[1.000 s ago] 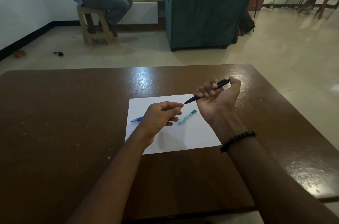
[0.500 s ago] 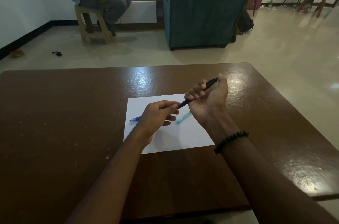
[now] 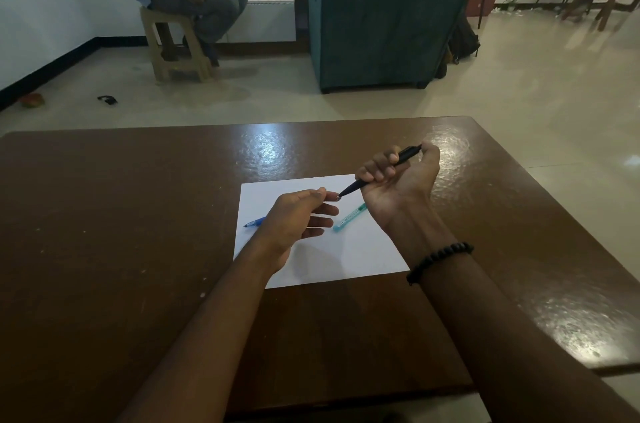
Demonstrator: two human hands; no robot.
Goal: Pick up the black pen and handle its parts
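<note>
Black pen (image 3: 377, 174) gripped in right hand (image 3: 398, 187), tip touching left hand (image 3: 298, 218) fingertips

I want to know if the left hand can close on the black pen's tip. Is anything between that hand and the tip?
Nothing visible is. The right hand grips the black pen above the white paper, its tip pointing at the left hand, whose thumb and forefinger sit right at the tip. The teal pen and blue pen lie below on the paper.
</note>
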